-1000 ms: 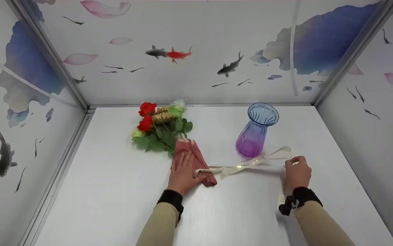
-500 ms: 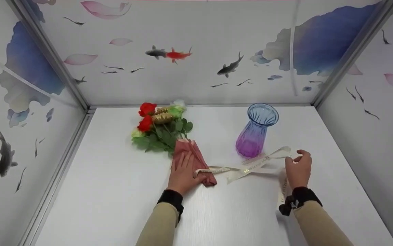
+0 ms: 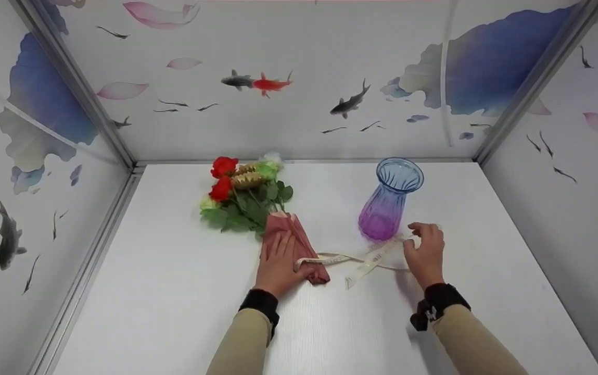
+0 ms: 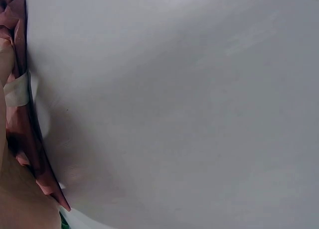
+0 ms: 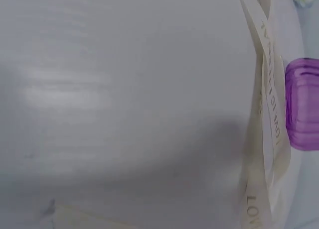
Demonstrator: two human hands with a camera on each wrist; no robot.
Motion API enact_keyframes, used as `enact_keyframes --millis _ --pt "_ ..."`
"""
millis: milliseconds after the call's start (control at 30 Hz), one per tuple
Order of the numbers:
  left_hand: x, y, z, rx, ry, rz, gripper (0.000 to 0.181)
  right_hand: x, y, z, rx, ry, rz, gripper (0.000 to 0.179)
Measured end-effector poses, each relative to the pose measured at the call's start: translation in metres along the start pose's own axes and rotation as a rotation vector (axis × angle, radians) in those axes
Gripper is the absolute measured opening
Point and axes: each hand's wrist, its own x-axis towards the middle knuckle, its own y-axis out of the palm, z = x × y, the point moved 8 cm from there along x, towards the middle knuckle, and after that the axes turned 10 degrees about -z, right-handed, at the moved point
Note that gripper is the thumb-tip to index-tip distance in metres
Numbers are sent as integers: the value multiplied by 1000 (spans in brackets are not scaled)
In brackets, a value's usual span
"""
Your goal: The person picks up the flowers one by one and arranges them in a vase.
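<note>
1. Pressing lightly, our left hand (image 3: 279, 265) lies unclenched, fingers straight, on the red paper (image 3: 281, 223) round the stems.
2. Past those fingertips, slightly leftward, lie our flowers (image 3: 246, 192), red, green, white and gold.
3. Our right hand (image 3: 426, 255) has bent fingers beside the ribbon (image 3: 377, 258); we cannot tell whether they pinch it.
4. From our left thumb, that ribbon stretches toward our right hand.
5. Ahead and left of our right hand stands the vase (image 3: 382, 213).
</note>
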Motion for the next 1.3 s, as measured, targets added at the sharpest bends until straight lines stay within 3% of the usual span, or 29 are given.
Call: enact_keyframes --millis 267,400,600,767,967,1300 --pt "1 2 3 -4 -9 8 97 -24 47 48 14 -186 263 25" --pt "1 2 1 -18 -11 7 97 -41 67 69 48 -308 369 29" --pt "1 1 1 -6 -16 11 96 -62 87 89 14 -460 493 31" --pt "0 1 0 18 -27 34 91 -75 96 96 -19 -535 553 33" --pt "0 -5 -3 1 -30 36 90 -86 106 93 -105 -527 626 34" --pt "1 -4 -2 21 -25 48 94 -84 105 95 -128 -534 536 5"
